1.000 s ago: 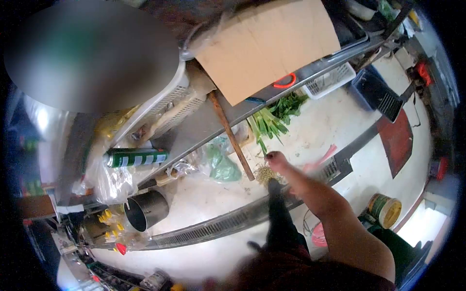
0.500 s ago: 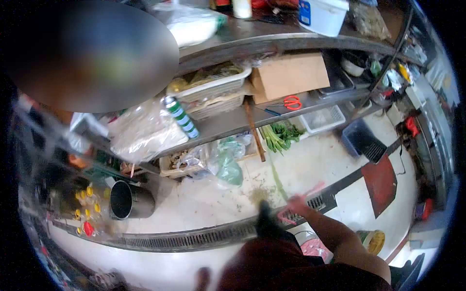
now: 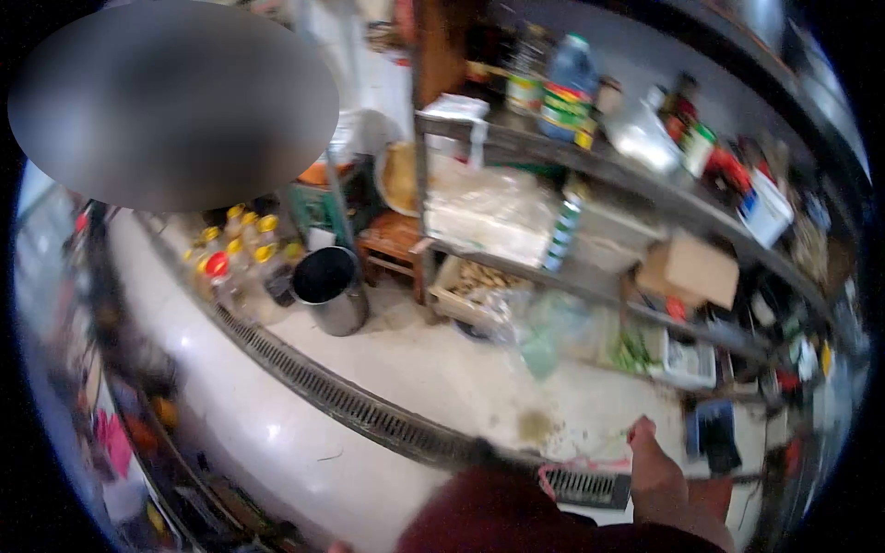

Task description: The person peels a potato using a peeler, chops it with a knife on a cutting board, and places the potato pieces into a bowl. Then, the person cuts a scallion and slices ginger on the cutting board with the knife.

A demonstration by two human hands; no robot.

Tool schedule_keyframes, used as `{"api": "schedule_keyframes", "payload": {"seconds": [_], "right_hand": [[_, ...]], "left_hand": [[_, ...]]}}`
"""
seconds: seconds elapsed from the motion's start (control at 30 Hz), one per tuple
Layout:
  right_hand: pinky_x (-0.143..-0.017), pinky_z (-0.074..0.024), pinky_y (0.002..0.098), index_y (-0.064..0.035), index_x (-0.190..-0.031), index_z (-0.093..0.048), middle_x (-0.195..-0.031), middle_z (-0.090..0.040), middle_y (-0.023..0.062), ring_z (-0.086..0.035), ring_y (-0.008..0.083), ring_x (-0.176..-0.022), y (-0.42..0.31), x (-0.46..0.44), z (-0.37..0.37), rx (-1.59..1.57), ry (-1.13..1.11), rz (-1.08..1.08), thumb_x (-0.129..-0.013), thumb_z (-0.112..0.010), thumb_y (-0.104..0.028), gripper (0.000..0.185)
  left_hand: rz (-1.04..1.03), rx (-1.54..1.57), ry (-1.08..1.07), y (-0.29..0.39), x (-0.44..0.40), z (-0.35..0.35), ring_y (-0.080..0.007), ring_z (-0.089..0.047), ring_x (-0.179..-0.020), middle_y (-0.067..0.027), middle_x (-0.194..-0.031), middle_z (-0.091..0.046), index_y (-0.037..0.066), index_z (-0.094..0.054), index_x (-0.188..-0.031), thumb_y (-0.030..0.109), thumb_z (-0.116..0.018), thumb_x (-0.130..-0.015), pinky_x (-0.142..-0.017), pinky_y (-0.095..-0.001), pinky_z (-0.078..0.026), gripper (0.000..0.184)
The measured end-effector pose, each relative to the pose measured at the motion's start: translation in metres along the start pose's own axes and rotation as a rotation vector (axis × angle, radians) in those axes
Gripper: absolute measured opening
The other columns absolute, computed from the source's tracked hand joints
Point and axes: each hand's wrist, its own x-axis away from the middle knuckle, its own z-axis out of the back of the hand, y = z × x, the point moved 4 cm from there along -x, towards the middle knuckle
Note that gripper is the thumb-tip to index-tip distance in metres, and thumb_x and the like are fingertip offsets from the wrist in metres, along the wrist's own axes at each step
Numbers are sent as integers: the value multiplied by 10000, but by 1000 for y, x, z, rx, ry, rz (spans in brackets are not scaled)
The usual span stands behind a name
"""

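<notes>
My right hand (image 3: 643, 431) reaches out at the lower right, above the floor. Its fingers are drawn together, and blur hides what they hold. A faint pale green streak lies beside the fingertips. A thin pink strip (image 3: 546, 477) curves just below the hand, near the floor drain (image 3: 369, 410); whether the hand touches it I cannot tell. Only a blurred bit of my left hand (image 3: 339, 547) shows at the bottom edge, its fingers hidden. A brownish patch (image 3: 535, 426) marks the floor left of my right hand.
Shelves (image 3: 590, 281) hold bottles, a cardboard box (image 3: 701, 270) and a white bucket (image 3: 766, 208). Below stand green vegetables (image 3: 632, 352), a white basket (image 3: 691, 361) and a dark blue bin (image 3: 714, 433). A metal bin (image 3: 339, 309) stands near several yellow-capped bottles (image 3: 241, 241).
The view has swung left and tilted, bringing the upper shelf, wooden stool and more bottles into sight. My right hand appears farther right and lower in the frame; the green streak beside it looks shorter.
</notes>
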Motion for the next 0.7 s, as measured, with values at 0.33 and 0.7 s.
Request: {"api": "schedule_keyframes", "payload": {"seconds": [0.33, 0.7], "right_hand": [[-470, -455, 447, -110, -678, -473, -541, -464, 82, -523, 284, -472, 103, 68, -248, 1010, -517, -179, -850, -523, -209, 204], [-445, -428, 420, -68, -658, -541, -559, -519, 110, -525, 264, -481, 163, 396, -554, 842, -1324, -121, -834, -551, -174, 206]], "left_hand": [[313, 393, 91, -8, 82, -95, -346, -567, -799, -190, -873, -625, 65, -665, -936, 202, -537, -894, -718, -466, -479, 192], [335, 453, 221, 30, 61, -87, -384, -577, -880, -227, -945, -639, 47, -679, -971, 251, -540, -910, -775, -499, -471, 254]]}}
